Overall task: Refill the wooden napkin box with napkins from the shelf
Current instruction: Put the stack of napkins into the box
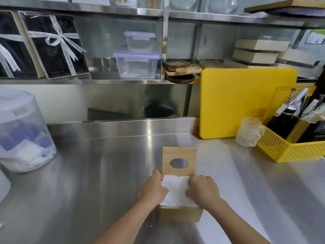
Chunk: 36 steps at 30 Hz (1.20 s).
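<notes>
The wooden napkin box stands on the steel counter near me. Its lid, with an oval hole, is swung open and lies flat behind it. A stack of white napkins sits in the box's open top, rising a little above the rim. My left hand grips the stack's left edge. My right hand grips the right edge, fingers curled over the napkins. Both hands press on the stack from the sides.
A yellow cutting board leans against the back wall. A yellow basket with bottles and a clear measuring cup stand at the right. A large translucent lidded tub stands at the left. Shelves above hold clear containers and boxes.
</notes>
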Each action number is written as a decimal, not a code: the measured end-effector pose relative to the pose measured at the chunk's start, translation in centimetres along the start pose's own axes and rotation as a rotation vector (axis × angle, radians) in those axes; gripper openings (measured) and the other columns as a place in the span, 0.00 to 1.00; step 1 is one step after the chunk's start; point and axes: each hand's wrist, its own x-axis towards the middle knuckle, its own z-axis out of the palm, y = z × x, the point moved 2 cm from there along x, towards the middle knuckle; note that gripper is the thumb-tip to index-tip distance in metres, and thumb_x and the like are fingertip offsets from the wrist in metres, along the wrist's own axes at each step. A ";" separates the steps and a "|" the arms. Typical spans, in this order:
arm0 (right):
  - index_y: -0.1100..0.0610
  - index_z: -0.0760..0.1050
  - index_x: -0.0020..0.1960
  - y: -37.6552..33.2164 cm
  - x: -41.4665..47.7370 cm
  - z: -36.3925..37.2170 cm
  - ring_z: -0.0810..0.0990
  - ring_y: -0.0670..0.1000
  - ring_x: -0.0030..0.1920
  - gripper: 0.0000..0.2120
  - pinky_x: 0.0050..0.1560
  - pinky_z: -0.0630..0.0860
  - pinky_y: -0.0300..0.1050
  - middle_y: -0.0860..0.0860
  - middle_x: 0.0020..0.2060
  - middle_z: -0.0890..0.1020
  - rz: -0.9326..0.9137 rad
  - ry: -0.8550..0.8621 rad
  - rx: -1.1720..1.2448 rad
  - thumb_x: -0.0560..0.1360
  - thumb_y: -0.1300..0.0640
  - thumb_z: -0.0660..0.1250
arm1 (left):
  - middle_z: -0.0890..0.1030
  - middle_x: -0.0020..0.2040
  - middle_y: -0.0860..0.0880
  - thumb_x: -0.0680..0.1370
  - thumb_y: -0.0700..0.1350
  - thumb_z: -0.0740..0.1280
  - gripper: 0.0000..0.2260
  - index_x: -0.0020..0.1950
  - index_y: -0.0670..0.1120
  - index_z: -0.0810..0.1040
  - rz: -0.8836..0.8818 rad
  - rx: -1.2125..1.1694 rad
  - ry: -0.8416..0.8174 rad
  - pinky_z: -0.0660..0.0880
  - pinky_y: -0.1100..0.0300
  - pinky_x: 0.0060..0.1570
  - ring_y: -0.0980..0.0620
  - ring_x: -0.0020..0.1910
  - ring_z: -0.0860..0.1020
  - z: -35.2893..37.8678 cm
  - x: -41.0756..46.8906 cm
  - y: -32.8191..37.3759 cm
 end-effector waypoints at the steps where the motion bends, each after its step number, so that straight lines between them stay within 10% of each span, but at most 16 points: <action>1: 0.55 0.60 0.34 0.2 -0.1 -0.3 0.73 0.57 0.43 0.14 0.43 0.64 0.43 0.55 0.51 0.81 0.004 0.023 0.045 0.74 0.54 0.62 | 0.73 0.45 0.51 0.72 0.46 0.65 0.10 0.47 0.49 0.64 0.010 -0.012 0.013 0.67 0.58 0.34 0.48 0.42 0.72 -0.3 -0.2 0.0; 4: 0.56 0.71 0.57 1.5 -0.3 -1.9 0.78 0.57 0.54 0.16 0.48 0.70 0.47 0.53 0.54 0.81 -0.076 0.274 0.110 0.72 0.51 0.68 | 0.73 0.49 0.52 0.73 0.50 0.66 0.12 0.52 0.49 0.67 0.202 -0.001 0.179 0.67 0.60 0.41 0.50 0.49 0.73 -1.6 -1.1 0.5; 6: 0.54 0.78 0.53 2.2 -0.2 -2.4 0.82 0.56 0.48 0.15 0.44 0.69 0.47 0.50 0.47 0.84 -0.324 0.402 0.147 0.67 0.58 0.74 | 0.75 0.53 0.54 0.75 0.50 0.64 0.10 0.55 0.50 0.70 0.462 0.065 0.271 0.66 0.63 0.46 0.53 0.53 0.73 -2.4 -2.0 1.2; 9: 0.52 0.81 0.49 2.6 -0.1 -1.8 0.81 0.51 0.50 0.11 0.46 0.62 0.38 0.47 0.48 0.85 -0.622 0.257 0.028 0.67 0.58 0.73 | 0.77 0.56 0.52 0.77 0.48 0.62 0.10 0.55 0.47 0.74 0.746 0.214 0.211 0.65 0.62 0.51 0.51 0.56 0.73 -2.2 -2.4 2.2; 14: 0.52 0.73 0.62 3.4 1.0 0.4 0.74 0.51 0.60 0.18 0.55 0.57 0.44 0.48 0.62 0.77 -0.531 0.055 -0.189 0.73 0.52 0.64 | 0.75 0.57 0.48 0.73 0.52 0.63 0.14 0.54 0.45 0.74 0.749 0.607 -0.003 0.60 0.57 0.60 0.48 0.58 0.68 -0.2 -1.1 2.0; 19: 0.53 0.74 0.41 3.4 1.7 1.5 0.76 0.51 0.47 0.04 0.49 0.55 0.49 0.49 0.42 0.78 -0.452 -0.005 -0.286 0.69 0.53 0.63 | 0.76 0.55 0.47 0.71 0.53 0.65 0.15 0.52 0.45 0.75 0.663 0.704 -0.087 0.61 0.55 0.61 0.47 0.57 0.70 -0.2 -0.1 1.7; 22: 0.52 0.58 0.26 2.8 1.9 2.1 0.62 0.47 0.27 0.23 0.35 0.57 0.44 0.46 0.23 0.61 -0.466 0.029 -0.439 0.49 0.49 0.73 | 0.77 0.56 0.47 0.71 0.52 0.67 0.15 0.52 0.45 0.76 0.633 0.725 -0.138 0.62 0.53 0.59 0.46 0.56 0.71 0.0 0.3 1.7; 24: 0.51 0.61 0.27 2.4 1.8 2.2 0.64 0.48 0.30 0.18 0.34 0.54 0.43 0.46 0.25 0.66 -0.522 -0.010 -0.426 0.56 0.52 0.72 | 0.76 0.57 0.47 0.71 0.52 0.67 0.15 0.53 0.45 0.75 0.632 0.732 -0.157 0.62 0.53 0.57 0.46 0.57 0.70 0.3 0.5 1.6; 26: 0.52 0.75 0.43 2.7 2.2 1.7 0.71 0.51 0.41 0.02 0.39 0.55 0.45 0.49 0.42 0.79 -0.515 -0.005 -0.166 0.70 0.57 0.64 | 0.76 0.58 0.48 0.72 0.53 0.66 0.15 0.54 0.47 0.75 0.638 0.672 -0.166 0.62 0.55 0.56 0.47 0.57 0.71 -0.1 0.4 1.6; 28: 0.54 0.77 0.55 3.4 2.1 0.6 0.75 0.51 0.48 0.10 0.48 0.63 0.40 0.48 0.52 0.80 -0.405 -0.016 0.125 0.75 0.57 0.63 | 0.78 0.55 0.51 0.73 0.56 0.65 0.14 0.54 0.49 0.75 0.595 0.454 -0.130 0.64 0.57 0.52 0.48 0.55 0.73 -1.2 0.1 1.5; 32: 0.54 0.75 0.52 5.0 2.8 -1.3 0.76 0.50 0.47 0.07 0.44 0.70 0.32 0.52 0.50 0.79 -0.034 0.293 0.783 0.74 0.59 0.68 | 0.79 0.41 0.55 0.74 0.50 0.66 0.05 0.44 0.50 0.76 0.474 -0.095 0.198 0.69 0.60 0.41 0.53 0.43 0.76 -2.9 0.4 1.4; 36: 0.44 0.65 0.68 4.1 3.1 -1.2 0.71 0.51 0.61 0.21 0.59 0.70 0.55 0.46 0.61 0.73 0.138 -0.136 1.413 0.76 0.45 0.62 | 0.70 0.66 0.51 0.75 0.48 0.66 0.25 0.70 0.50 0.62 0.160 -0.539 0.101 0.65 0.52 0.66 0.51 0.66 0.68 -1.3 2.0 0.7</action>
